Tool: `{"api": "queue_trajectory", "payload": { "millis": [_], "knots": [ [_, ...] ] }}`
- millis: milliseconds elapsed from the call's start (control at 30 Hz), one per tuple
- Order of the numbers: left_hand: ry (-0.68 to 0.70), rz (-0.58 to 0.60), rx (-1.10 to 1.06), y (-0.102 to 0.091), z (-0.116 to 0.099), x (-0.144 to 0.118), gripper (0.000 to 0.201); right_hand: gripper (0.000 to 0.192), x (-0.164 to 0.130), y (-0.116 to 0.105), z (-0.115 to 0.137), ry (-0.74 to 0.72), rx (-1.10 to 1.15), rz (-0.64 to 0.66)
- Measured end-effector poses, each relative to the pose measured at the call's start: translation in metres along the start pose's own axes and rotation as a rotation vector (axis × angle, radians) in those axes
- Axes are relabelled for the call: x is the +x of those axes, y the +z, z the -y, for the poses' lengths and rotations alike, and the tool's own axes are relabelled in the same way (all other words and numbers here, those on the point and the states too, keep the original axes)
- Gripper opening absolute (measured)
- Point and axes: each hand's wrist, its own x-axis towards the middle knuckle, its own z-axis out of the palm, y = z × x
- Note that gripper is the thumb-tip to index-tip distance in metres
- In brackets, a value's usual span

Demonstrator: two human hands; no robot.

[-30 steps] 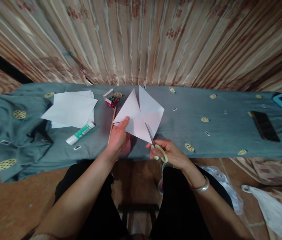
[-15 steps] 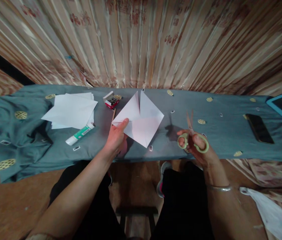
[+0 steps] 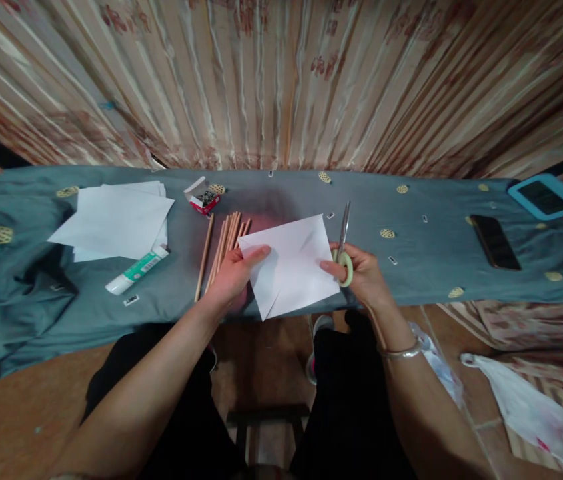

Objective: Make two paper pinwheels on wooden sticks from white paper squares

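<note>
A white paper square [image 3: 291, 263] with diagonal creases is held over the front edge of the grey-green cloth-covered table [image 3: 411, 267]. My left hand [image 3: 234, 277] grips its left corner, thumb on top. My right hand [image 3: 361, 273] holds pale green-handled scissors [image 3: 344, 240], blades pointing away from me, while its fingers also pinch the paper's right edge. A bundle of thin wooden sticks [image 3: 224, 247] lies on the cloth just left of the paper, beside my left hand.
A stack of white paper sheets [image 3: 114, 220] and a glue tube [image 3: 136, 270] lie at the left. A small open red box [image 3: 201, 199] sits behind the sticks. A black phone [image 3: 495, 241] and a blue-cased device [image 3: 545, 197] lie far right. White plastic bags [image 3: 536, 413] on the floor.
My right hand swung out to the right with the scissors, then came back and took the paper's right edge. The paper dropped lower and flatter, uncovering the sticks.
</note>
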Motion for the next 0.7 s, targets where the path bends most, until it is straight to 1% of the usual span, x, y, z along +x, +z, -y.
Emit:
{"api": "queue_trajectory", "payload": {
  "millis": [33,100,167,233,333,433,500,567,633,700],
  "knots": [
    [-0.019,0.016,-0.018,0.001,-0.002,-0.001,0.025,0.043,0.000,0.002,-0.001,0.010,0.020,-0.010],
    [-0.040,0.071,-0.070,0.003,-0.008,-0.005,0.029,0.042,0.001,0.006,-0.003,0.010,0.079,-0.078],
    [-0.060,0.141,-0.115,0.004,-0.012,-0.008,0.040,0.041,0.003,0.011,-0.004,0.001,0.164,-0.170],
    [-0.087,0.199,-0.134,0.003,-0.011,-0.010,0.048,0.041,0.006,0.017,-0.005,-0.007,0.243,-0.244],
    [-0.083,0.248,-0.111,0.003,-0.001,-0.015,0.055,0.044,0.009,0.024,-0.007,-0.038,0.267,-0.305],
    [-0.036,0.263,-0.049,0.007,0.013,-0.022,0.057,0.050,0.010,0.033,-0.008,-0.066,0.190,-0.291],
    [-0.014,0.199,-0.046,0.011,0.019,-0.024,0.055,0.053,0.009,0.041,-0.008,-0.061,0.172,-0.256],
    [0.024,0.078,-0.086,0.015,0.021,-0.023,0.054,0.055,0.008,0.049,-0.008,-0.041,0.186,-0.217],
    [0.065,-0.061,-0.122,0.016,0.018,-0.017,0.052,0.055,0.007,0.054,-0.009,-0.027,0.166,-0.174],
    [0.111,-0.164,-0.129,0.013,0.011,-0.011,0.044,0.052,0.004,0.054,-0.009,-0.017,0.103,-0.115]
  ]
}}
